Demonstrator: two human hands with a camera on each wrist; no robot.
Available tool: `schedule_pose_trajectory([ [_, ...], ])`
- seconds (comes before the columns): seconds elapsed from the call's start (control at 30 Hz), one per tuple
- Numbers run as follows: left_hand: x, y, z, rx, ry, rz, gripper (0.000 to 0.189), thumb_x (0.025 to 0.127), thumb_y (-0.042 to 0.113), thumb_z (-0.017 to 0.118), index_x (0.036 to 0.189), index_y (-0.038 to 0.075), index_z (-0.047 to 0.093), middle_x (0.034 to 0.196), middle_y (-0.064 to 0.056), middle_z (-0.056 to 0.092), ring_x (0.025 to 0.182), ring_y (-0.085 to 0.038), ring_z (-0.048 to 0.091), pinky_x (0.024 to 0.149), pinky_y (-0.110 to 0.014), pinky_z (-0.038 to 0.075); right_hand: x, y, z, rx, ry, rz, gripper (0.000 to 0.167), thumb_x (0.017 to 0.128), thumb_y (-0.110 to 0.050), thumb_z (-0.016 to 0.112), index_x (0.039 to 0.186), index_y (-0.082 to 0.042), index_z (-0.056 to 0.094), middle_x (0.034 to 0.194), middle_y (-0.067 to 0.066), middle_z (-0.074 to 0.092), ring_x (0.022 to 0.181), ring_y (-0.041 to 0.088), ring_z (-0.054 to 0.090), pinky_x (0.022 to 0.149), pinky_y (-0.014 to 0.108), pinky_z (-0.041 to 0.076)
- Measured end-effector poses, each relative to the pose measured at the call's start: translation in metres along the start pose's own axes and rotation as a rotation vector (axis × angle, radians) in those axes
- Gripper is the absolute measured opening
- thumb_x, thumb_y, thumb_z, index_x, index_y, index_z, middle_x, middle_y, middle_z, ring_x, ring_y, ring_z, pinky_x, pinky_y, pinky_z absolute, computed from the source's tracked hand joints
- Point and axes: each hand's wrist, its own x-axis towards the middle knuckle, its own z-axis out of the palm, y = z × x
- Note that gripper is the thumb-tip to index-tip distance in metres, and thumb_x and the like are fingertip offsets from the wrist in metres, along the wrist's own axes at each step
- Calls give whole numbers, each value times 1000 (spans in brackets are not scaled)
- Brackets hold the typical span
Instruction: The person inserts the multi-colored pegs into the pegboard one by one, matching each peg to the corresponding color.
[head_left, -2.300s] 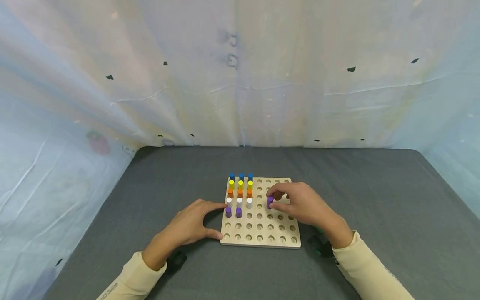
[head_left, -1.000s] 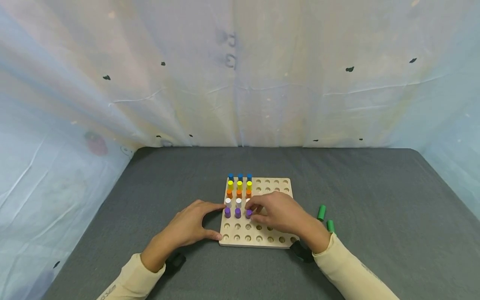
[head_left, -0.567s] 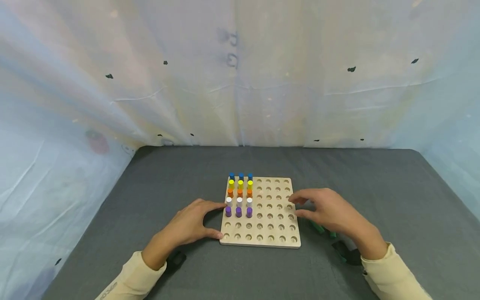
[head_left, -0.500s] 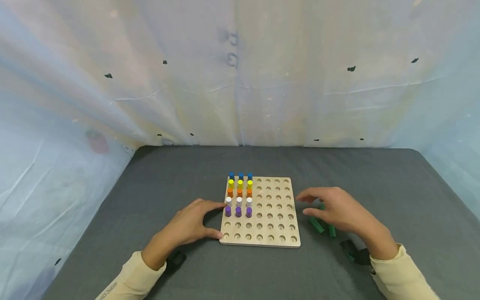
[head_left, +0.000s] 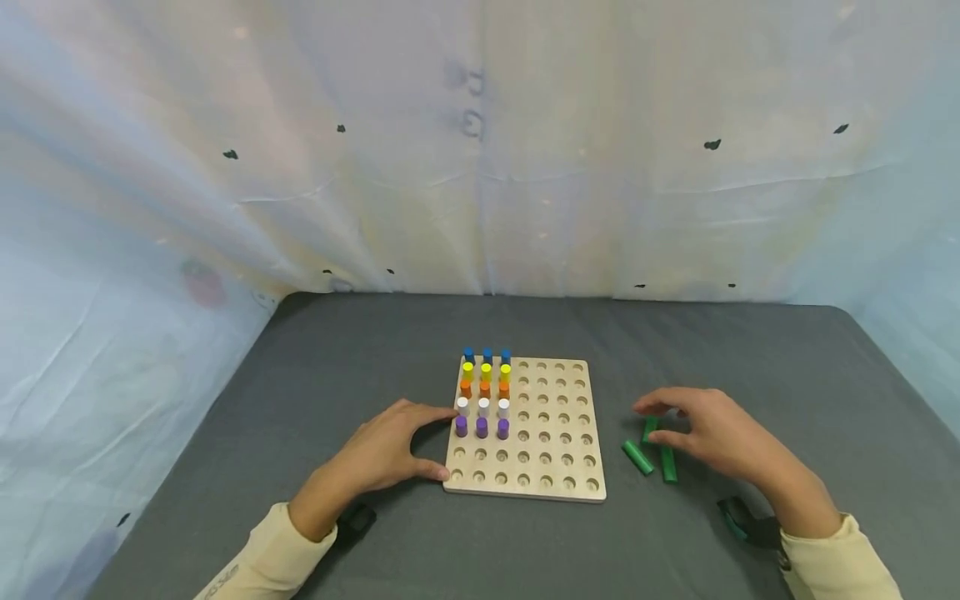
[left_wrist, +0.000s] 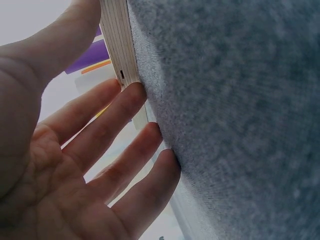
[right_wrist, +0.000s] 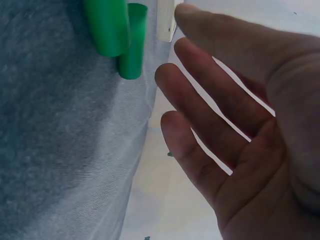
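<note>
A pale wooden pegboard (head_left: 534, 468) carries rows of three pegs at its left: blue (head_left: 487, 357), yellow (head_left: 486, 371), orange (head_left: 484, 389), white (head_left: 483, 407) and purple (head_left: 482, 428). My left hand (head_left: 375, 450) touches the board's left edge, with the thumb at the near corner and fingertips farther up the side, as the left wrist view also shows. Three green pegs lie right of the board: one slanted (head_left: 637, 458), one lengthwise (head_left: 668, 465), one partly under the fingers (head_left: 650, 427). Over them hovers my right hand (head_left: 723, 433), thumb and fingers apart, holding nothing.
Grey cloth (head_left: 360, 333) covers the table, its far edge meeting a pale hanging sheet (head_left: 555, 167). Rows of bare holes (head_left: 565, 438) fill the board's right part and its two nearest rows. A dark strap-like thing (head_left: 750, 525) sits at the right wrist.
My right hand brought a purple peg to the third hole of its row, released it, then moved right to the green pegs. The left hand stays at the board's edge.
</note>
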Motion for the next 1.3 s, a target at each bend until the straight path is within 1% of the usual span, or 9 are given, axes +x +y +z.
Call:
schedule_pose_trajectory([
  [0.2, 1, 0, 2, -3, 5, 5, 79, 67, 50, 88, 139, 36, 58, 137, 6, 61, 128, -19, 53, 97, -55, 48, -1, 7, 5, -13, 18, -2, 36, 81, -17, 82, 115, -23, 72, 109, -7, 74, 103, 20, 70, 86, 47, 55],
  [0.37, 1, 0, 3, -6, -7, -6, 79, 68, 50, 87, 139, 36, 57, 137, 6, 61, 128, -19, 53, 97, -55, 48, 1, 10, 8, -23, 18, -3, 32, 81, -19, 82, 111, -23, 73, 106, -8, 74, 102, 22, 69, 85, 48, 55],
  [0.53, 1, -1, 2, -12, 3, -6, 79, 67, 50, 87, 139, 37, 57, 137, 7, 61, 128, -19, 53, 96, -56, 48, 3, 8, 7, -27, 17, -2, 31, 81, -20, 82, 110, -23, 73, 105, -8, 74, 102, 24, 69, 87, 50, 54],
  [0.73, 0, 1, 1, -11, -5, -19, 78, 68, 49, 88, 139, 36, 57, 138, 6, 61, 128, -20, 53, 97, -57, 48, 4, 7, 7, -33, 15, -25, 32, 80, -17, 83, 110, -25, 74, 109, -6, 73, 103, 24, 69, 87, 49, 54],
  [0.9, 0, 1, 0, -10, -4, -25, 78, 68, 48, 88, 139, 36, 57, 137, 6, 61, 128, -20, 53, 97, -58, 47, 5, 7, 10, -80, 39, -45, 31, 80, -14, 82, 108, -24, 75, 106, -6, 73, 99, 22, 69, 84, 46, 55],
  [1.13, 0, 1, -1, -9, -4, -17, 78, 68, 48, 88, 140, 36, 57, 138, 6, 61, 128, -19, 53, 96, -57, 48, 6, 9, 14, -86, 38, -2, 28, 80, -14, 82, 106, -21, 75, 104, -4, 74, 99, 24, 68, 85, 50, 54],
  [1.3, 0, 1, -1, -9, 2, -7, 79, 68, 49, 88, 139, 35, 58, 137, 7, 61, 129, -19, 53, 97, -56, 48, 7, 11, 16, -71, 19, 27, 25, 83, -17, 80, 107, -21, 75, 105, -4, 74, 99, 24, 68, 85, 50, 54],
])
